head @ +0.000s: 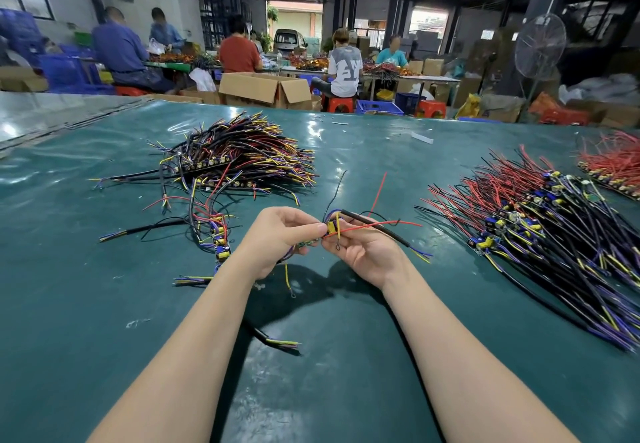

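Note:
Both hands meet over the middle of the green table (346, 356). My left hand (277, 238) pinches a small circuit board with a yellow part (331, 228) from the left. My right hand (363, 252) holds the same piece from below, palm up. A black sheathed cable (377, 229) lies across my right fingers, ending in yellow and purple leads. Thin red, black and yellow wires fan out from the board.
A heap of wired boards (239, 155) lies at the back left, with a short chain of boards (218, 234) near my left hand. A larger pile (540, 231) spreads on the right. A loose cable end (277, 340) lies between my forearms. People work at far tables.

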Tool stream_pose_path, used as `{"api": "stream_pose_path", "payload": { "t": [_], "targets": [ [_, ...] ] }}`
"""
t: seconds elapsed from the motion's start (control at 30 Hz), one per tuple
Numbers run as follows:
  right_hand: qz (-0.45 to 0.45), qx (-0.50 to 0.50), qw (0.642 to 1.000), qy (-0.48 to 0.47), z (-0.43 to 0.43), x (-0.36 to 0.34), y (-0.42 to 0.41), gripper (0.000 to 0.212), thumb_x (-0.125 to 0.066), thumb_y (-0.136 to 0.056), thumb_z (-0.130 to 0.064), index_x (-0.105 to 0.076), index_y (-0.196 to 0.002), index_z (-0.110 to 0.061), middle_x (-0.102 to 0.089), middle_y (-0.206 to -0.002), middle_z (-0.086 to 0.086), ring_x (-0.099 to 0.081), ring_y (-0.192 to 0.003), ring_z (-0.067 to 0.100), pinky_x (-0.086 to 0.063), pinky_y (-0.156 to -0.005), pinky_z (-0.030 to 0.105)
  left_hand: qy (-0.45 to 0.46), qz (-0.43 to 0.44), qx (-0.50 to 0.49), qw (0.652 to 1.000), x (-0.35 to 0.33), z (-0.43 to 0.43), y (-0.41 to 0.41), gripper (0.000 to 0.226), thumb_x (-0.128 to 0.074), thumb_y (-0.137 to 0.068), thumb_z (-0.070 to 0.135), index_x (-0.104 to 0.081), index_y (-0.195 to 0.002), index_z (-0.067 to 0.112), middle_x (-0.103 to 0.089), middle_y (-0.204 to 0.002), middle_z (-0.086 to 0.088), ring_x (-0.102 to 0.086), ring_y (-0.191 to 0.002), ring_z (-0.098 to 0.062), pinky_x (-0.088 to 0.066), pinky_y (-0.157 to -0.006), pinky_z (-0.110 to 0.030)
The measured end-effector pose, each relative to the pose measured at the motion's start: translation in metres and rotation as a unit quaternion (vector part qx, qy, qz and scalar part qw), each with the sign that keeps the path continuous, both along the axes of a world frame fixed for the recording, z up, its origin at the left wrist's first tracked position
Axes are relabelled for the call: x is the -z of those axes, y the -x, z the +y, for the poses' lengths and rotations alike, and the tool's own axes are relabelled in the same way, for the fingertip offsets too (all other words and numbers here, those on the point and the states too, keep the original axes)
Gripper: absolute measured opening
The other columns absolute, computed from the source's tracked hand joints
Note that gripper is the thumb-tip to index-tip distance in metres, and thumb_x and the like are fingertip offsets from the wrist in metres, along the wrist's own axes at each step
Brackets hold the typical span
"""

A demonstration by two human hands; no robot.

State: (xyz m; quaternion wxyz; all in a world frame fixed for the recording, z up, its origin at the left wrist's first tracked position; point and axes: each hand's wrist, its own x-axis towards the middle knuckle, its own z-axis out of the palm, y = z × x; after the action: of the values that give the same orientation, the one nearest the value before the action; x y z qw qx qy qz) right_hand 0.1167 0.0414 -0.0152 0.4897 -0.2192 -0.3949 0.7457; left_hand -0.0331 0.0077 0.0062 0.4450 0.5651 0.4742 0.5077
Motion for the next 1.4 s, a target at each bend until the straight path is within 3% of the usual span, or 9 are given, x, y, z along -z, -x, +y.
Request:
{"api": "stream_pose_path", "payload": {
  "t": [0.1, 0.3, 0.37, 0.47, 0.6, 0.77, 0.9, 1.1, 1.4],
  "targets": [
    [0.003, -0.033, 0.999, -0.028, -0.003, 0.0, -0.001, 0.026, -0.086, -0.04, -0.015, -0.072, -0.061, -0.008, -0.07, -0.063, 0.006, -0.068, -0.057, 0.016, -0.056, -0.058, 0.024, -0.003, -0.006, 0.023, 1.0, 0.0, -0.001, 0.003, 0.011, -0.065, -0.081, -0.001, -0.064, -0.072, 0.007, -0.064, -0.051, 0.007, -0.057, -0.047, 0.0, -0.042, -0.044, -0.013],
    [-0.02, -0.042, 0.999, -0.012, -0.004, -0.003, 0.001, 0.007, -0.074, -0.053, -0.01, -0.073, -0.058, -0.014, -0.069, -0.059, 0.001, -0.067, -0.052, 0.013, -0.053, -0.049, 0.019, 0.008, -0.067, 0.088, 0.994, -0.002, -0.003, 0.005, 0.022, -0.059, -0.079, -0.003, -0.07, -0.066, 0.012, -0.066, -0.056, 0.004, -0.06, -0.05, -0.003, -0.044, -0.044, -0.014],
    [0.011, -0.053, 0.998, -0.01, -0.003, -0.004, 0.002, 0.03, -0.086, -0.036, -0.014, -0.072, -0.062, -0.011, -0.069, -0.061, 0.004, -0.067, -0.051, 0.016, -0.053, -0.048, 0.02, 0.006, -0.09, 0.104, 0.99, -0.005, -0.003, 0.004, 0.022, -0.06, -0.076, 0.003, -0.072, -0.061, 0.014, -0.067, -0.059, 0.003, -0.061, -0.051, -0.004, -0.044, -0.044, -0.015],
    [0.021, -0.015, 1.0, -0.015, -0.002, -0.004, 0.002, 0.009, -0.072, -0.058, -0.004, -0.071, -0.06, -0.013, -0.069, -0.059, 0.0, -0.067, -0.053, 0.011, -0.055, -0.054, 0.02, -0.002, -0.093, 0.05, 0.994, -0.002, 0.0, 0.006, 0.019, -0.06, -0.082, 0.002, -0.068, -0.07, 0.014, -0.068, -0.06, 0.005, -0.063, -0.053, -0.003, -0.045, -0.045, -0.014],
    [-0.026, 0.027, 0.999, -0.005, 0.004, -0.002, 0.003, 0.025, -0.041, -0.091, 0.004, -0.058, -0.079, -0.01, -0.068, -0.058, -0.002, -0.065, -0.051, 0.008, -0.053, -0.053, 0.017, -0.015, -0.061, -0.025, 0.998, 0.0, 0.003, 0.007, 0.014, -0.061, -0.085, 0.003, -0.065, -0.075, 0.012, -0.068, -0.057, 0.006, -0.063, -0.054, -0.003, -0.043, -0.045, -0.013],
    [-0.024, 0.021, 0.999, -0.004, 0.002, -0.003, 0.003, 0.055, -0.036, -0.093, 0.003, -0.07, -0.054, -0.014, -0.066, -0.054, -0.005, -0.062, -0.046, 0.005, -0.051, -0.051, 0.015, 0.039, -0.102, 0.059, 0.992, -0.001, 0.0, 0.008, 0.015, -0.054, -0.088, 0.003, -0.064, -0.079, 0.009, -0.068, -0.06, 0.005, -0.064, -0.055, -0.004, -0.041, -0.042, -0.013],
    [-0.113, 0.103, 0.986, -0.059, -0.001, -0.006, 0.006, 0.025, -0.047, -0.09, 0.004, -0.06, -0.076, -0.011, -0.066, -0.054, -0.006, -0.062, -0.051, 0.004, -0.051, -0.054, 0.015, 0.063, -0.092, 0.024, 0.994, 0.002, 0.001, 0.01, 0.012, -0.056, -0.088, 0.004, -0.064, -0.079, 0.007, -0.067, -0.059, 0.005, -0.064, -0.055, -0.004, -0.04, -0.041, -0.013],
    [-0.226, 0.176, 0.951, -0.113, -0.003, -0.006, 0.008, 0.021, -0.051, -0.089, 0.003, -0.06, -0.079, -0.013, -0.062, -0.049, -0.011, -0.056, -0.046, -0.003, -0.047, -0.049, 0.013, 0.075, -0.058, -0.016, 0.995, 0.006, 0.005, 0.009, 0.012, -0.059, -0.087, 0.005, -0.065, -0.078, 0.011, -0.066, -0.067, 0.0, -0.064, -0.058, -0.008, -0.044, -0.045, -0.013],
    [-0.211, 0.24, 0.942, -0.099, -0.004, -0.01, 0.009, 0.018, -0.049, -0.089, 0.004, -0.06, -0.083, -0.01, -0.061, -0.061, -0.004, -0.055, -0.05, 0.001, -0.044, -0.049, 0.011, 0.107, -0.061, 0.003, 0.992, -0.002, 0.0, 0.009, 0.016, -0.053, -0.089, 0.001, -0.064, -0.079, 0.006, -0.064, -0.056, 0.0, -0.056, -0.06, -0.02, -0.032, -0.036, -0.013]
  ]
}}
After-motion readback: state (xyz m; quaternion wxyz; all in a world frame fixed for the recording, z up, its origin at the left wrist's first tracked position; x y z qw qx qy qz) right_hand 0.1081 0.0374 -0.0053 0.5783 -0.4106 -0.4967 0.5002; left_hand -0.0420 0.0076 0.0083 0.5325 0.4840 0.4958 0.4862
